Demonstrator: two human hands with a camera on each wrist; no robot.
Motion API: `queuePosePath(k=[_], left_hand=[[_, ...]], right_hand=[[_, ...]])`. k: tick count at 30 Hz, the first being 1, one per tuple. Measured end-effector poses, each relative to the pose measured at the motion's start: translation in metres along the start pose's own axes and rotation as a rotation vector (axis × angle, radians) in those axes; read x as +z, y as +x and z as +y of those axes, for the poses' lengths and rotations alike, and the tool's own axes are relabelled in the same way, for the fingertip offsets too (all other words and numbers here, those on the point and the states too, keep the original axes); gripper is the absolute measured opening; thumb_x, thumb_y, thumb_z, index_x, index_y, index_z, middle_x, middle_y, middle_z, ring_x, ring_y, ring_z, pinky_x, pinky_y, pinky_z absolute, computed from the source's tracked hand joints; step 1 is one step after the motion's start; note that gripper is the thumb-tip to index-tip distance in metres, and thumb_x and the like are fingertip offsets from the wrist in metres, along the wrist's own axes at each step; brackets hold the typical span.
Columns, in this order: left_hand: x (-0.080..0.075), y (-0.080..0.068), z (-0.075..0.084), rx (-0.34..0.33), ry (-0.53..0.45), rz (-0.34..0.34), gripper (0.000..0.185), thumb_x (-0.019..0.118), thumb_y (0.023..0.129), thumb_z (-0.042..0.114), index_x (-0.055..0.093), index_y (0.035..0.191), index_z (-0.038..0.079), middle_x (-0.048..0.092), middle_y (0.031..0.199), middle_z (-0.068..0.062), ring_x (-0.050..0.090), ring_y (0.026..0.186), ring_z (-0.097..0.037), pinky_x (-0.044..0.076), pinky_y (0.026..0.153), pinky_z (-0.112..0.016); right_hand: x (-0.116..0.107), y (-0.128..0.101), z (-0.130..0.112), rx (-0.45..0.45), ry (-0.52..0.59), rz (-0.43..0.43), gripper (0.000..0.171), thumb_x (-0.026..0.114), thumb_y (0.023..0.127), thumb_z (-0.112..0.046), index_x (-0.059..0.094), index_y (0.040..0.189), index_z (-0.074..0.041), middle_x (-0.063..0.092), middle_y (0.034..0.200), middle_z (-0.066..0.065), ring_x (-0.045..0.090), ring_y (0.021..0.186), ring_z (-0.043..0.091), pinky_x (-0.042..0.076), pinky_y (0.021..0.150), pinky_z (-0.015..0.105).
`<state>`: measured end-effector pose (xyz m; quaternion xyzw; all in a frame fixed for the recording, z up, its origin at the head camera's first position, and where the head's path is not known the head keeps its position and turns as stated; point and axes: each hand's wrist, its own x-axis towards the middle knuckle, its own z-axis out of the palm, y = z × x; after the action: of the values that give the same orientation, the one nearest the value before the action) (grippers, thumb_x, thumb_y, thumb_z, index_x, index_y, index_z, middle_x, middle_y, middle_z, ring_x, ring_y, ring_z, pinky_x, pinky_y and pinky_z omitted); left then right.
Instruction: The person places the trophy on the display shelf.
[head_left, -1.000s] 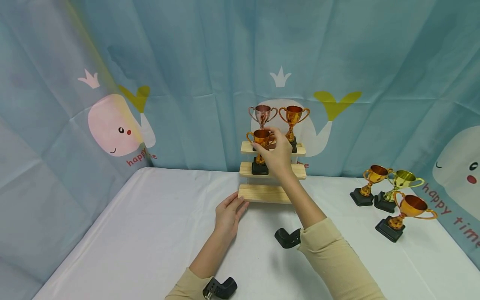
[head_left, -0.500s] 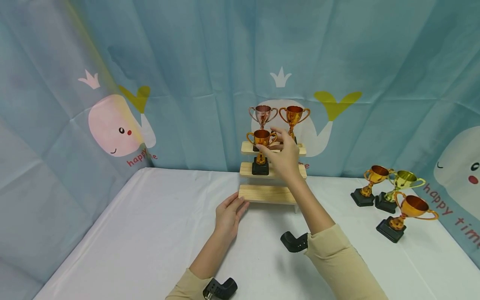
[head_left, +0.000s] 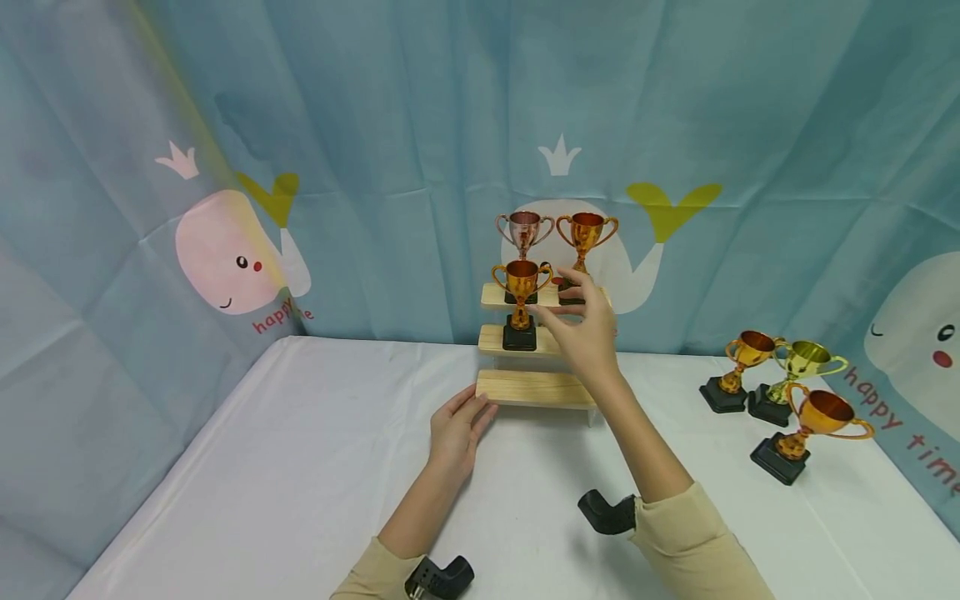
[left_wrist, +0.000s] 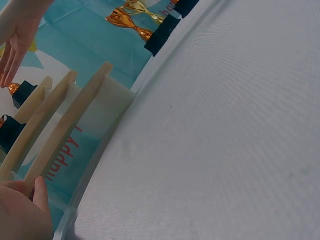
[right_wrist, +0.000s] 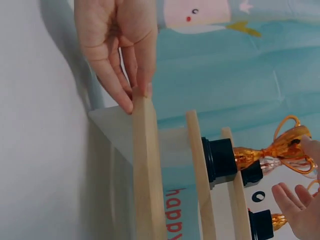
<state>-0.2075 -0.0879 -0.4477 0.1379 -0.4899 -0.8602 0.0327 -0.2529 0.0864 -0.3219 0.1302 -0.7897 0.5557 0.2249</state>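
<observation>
A three-tier wooden stand [head_left: 528,388] sits at the back of the white table. An orange trophy [head_left: 521,305] stands on its middle step; a copper trophy [head_left: 523,233] and an orange trophy [head_left: 586,237] stand on the top step. My right hand [head_left: 587,332] hovers open just right of the middle-step trophy, holding nothing. My left hand [head_left: 457,429] lies flat on the table, fingertips touching the left end of the bottom step [right_wrist: 145,165]. In the right wrist view the middle-step trophy [right_wrist: 260,152] appears beside my right fingers [right_wrist: 295,197].
Three loose trophies stand on the table at the right: an orange one [head_left: 738,369], a gold one [head_left: 791,379] and another orange one [head_left: 806,433]. A whale-print blue curtain [head_left: 300,167] hangs close behind and at both sides.
My right hand let go of the orange trophy on the middle step and drew back to the right and down, fingers spread. The left hand stayed put.
</observation>
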Motion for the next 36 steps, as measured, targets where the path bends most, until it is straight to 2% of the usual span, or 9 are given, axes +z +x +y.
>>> queuePosePath(k=[12,14,18,20,22,27,31,33,36], left_hand=[[0.001,-0.001,0.000,0.014,0.000,-0.006,0.048,0.057,0.105,-0.006,0.043,0.149,-0.016,0.048,0.148,-0.034,0.060,0.128,-0.033,0.059,0.108,-0.034],[0.001,0.000,0.000,0.010,0.001,-0.005,0.048,0.057,0.105,-0.006,0.043,0.149,-0.016,0.048,0.148,-0.034,0.060,0.129,-0.033,0.059,0.108,-0.034],[0.001,0.000,0.000,0.006,0.001,0.000,0.047,0.058,0.105,-0.006,0.044,0.149,-0.016,0.048,0.147,-0.032,0.059,0.129,-0.033,0.060,0.107,-0.033],[0.001,0.001,0.000,0.006,-0.001,0.003,0.047,0.058,0.104,-0.007,0.044,0.148,-0.015,0.048,0.147,-0.031,0.059,0.129,-0.032,0.060,0.106,-0.032],[0.001,0.001,0.000,0.007,-0.003,0.004,0.047,0.058,0.104,-0.007,0.044,0.148,-0.016,0.048,0.147,-0.032,0.059,0.128,-0.032,0.060,0.106,-0.033],[0.000,0.001,-0.001,0.008,-0.001,-0.012,0.048,0.057,0.105,-0.006,0.042,0.149,-0.016,0.046,0.149,-0.033,0.057,0.131,-0.034,0.059,0.108,-0.033],[-0.002,-0.001,0.000,0.014,0.007,-0.039,0.049,0.054,0.106,-0.006,0.039,0.151,-0.016,0.043,0.152,-0.033,0.051,0.139,-0.040,0.057,0.110,-0.032],[-0.002,-0.001,0.000,0.017,0.008,-0.050,0.049,0.053,0.106,-0.006,0.038,0.152,-0.017,0.042,0.153,-0.032,0.049,0.142,-0.041,0.056,0.111,-0.032],[-0.002,-0.001,0.000,0.017,0.007,-0.054,0.050,0.053,0.106,-0.006,0.038,0.152,-0.017,0.041,0.153,-0.033,0.048,0.142,-0.041,0.057,0.111,-0.032]], right_hand=[[-0.020,-0.021,0.007,0.005,-0.033,0.018,0.060,0.082,0.095,-0.015,0.055,0.148,-0.005,0.061,0.127,0.024,0.073,0.104,0.039,0.067,0.091,0.050],[-0.024,-0.025,0.010,0.006,-0.043,0.035,0.059,0.082,0.095,-0.014,0.056,0.148,-0.005,0.063,0.125,0.023,0.073,0.104,0.039,0.068,0.091,0.045],[-0.030,-0.032,0.016,-0.009,-0.068,0.072,0.056,0.081,0.095,-0.012,0.059,0.146,-0.005,0.065,0.119,0.021,0.073,0.102,0.037,0.067,0.089,0.028],[-0.033,-0.035,0.019,-0.017,-0.083,0.086,0.055,0.082,0.095,-0.012,0.060,0.145,-0.005,0.066,0.118,0.020,0.072,0.102,0.036,0.067,0.087,0.025],[-0.036,-0.038,0.021,-0.023,-0.098,0.096,0.053,0.081,0.095,-0.011,0.060,0.144,-0.004,0.065,0.117,0.021,0.072,0.103,0.036,0.068,0.089,0.030],[-0.044,-0.045,0.026,-0.032,-0.136,0.118,0.050,0.079,0.097,-0.008,0.059,0.143,-0.002,0.065,0.118,0.024,0.071,0.106,0.039,0.067,0.091,0.053],[-0.050,-0.050,0.030,-0.049,-0.153,0.135,0.048,0.076,0.099,-0.009,0.060,0.143,-0.002,0.066,0.118,0.025,0.070,0.108,0.040,0.066,0.091,0.056],[-0.053,-0.053,0.033,-0.051,-0.164,0.147,0.047,0.076,0.099,-0.009,0.060,0.143,-0.003,0.066,0.118,0.024,0.070,0.108,0.040,0.067,0.090,0.047],[-0.058,-0.057,0.037,-0.050,-0.176,0.168,0.045,0.075,0.100,-0.009,0.061,0.142,-0.003,0.066,0.117,0.023,0.070,0.108,0.040,0.065,0.088,0.021]])
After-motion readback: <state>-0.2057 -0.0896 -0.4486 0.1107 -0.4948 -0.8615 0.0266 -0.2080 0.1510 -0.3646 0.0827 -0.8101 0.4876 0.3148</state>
